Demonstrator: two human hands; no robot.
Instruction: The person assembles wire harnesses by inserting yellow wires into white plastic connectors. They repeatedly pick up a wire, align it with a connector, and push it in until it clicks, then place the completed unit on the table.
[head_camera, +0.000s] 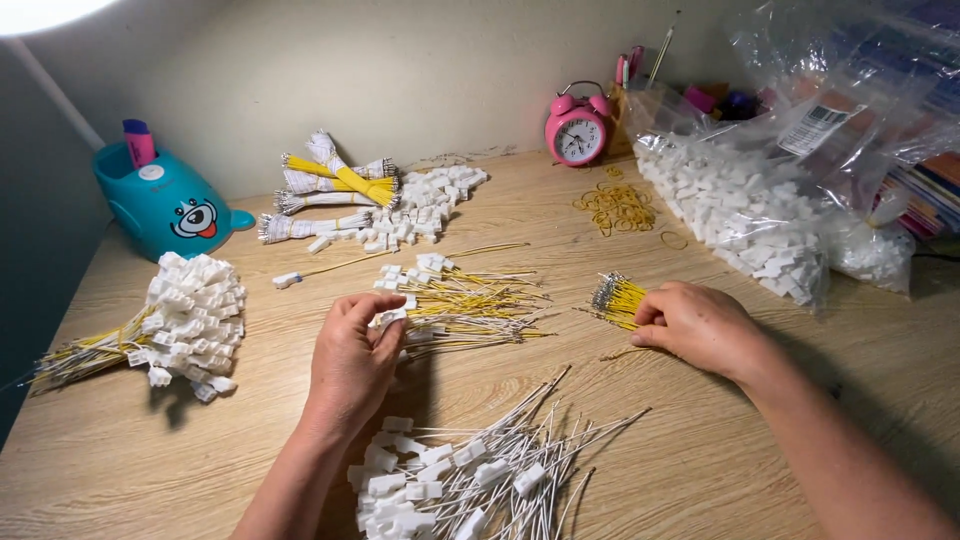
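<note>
On a wooden desk (700, 470), the left hand (352, 360) pinches a small white plastic connector (392, 318) beside a pile of yellow wires (470, 305). Well apart, the right hand (700, 325) grips a bundle of loose yellow wires (618, 297).

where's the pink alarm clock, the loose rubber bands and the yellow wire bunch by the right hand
pink alarm clock (577, 135): head view, on its white dial.
rubber bands (617, 207): head view, middle of the pile.
yellow wire bunch (618, 298): head view, on the wires beside the right hand's fingertips.
</note>
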